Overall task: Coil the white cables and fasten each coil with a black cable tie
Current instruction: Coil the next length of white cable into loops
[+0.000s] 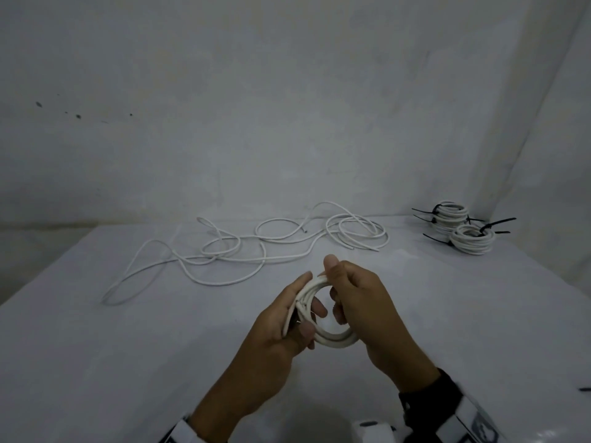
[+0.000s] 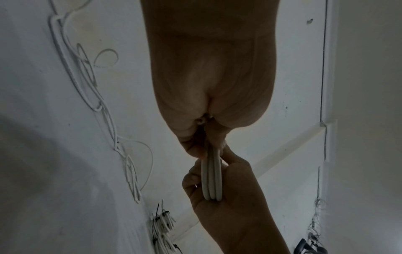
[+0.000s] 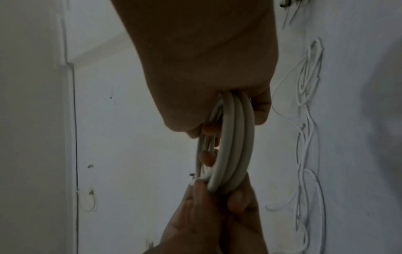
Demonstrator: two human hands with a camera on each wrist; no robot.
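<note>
Left hand: the left hand [image 1: 281, 318] is gripping the near-left side of a small white cable coil [image 1: 332, 338], fingers curled round the bundled turns, thumb pressing on them from the front.
Right hand: the right hand [image 1: 361, 302] is holding the opposite side of the same coil, fingers hooked through the ring and thumb pointing up over its top.
Coil: it is sitting upright between both hands, lifted above the worktop [image 1: 128, 362]; in the right wrist view its turns [image 3: 232, 141] are lying side by side.
Loose cables: beyond the hands, and to their left, the loose white cables [image 1: 256, 247] are sprawling in open loops across the worktop.
Finished coils: far to the right of the hands, two tied coils [image 1: 460, 228] are lying touching each other, with black cable ties [image 1: 499, 222] sticking out of them.
</note>
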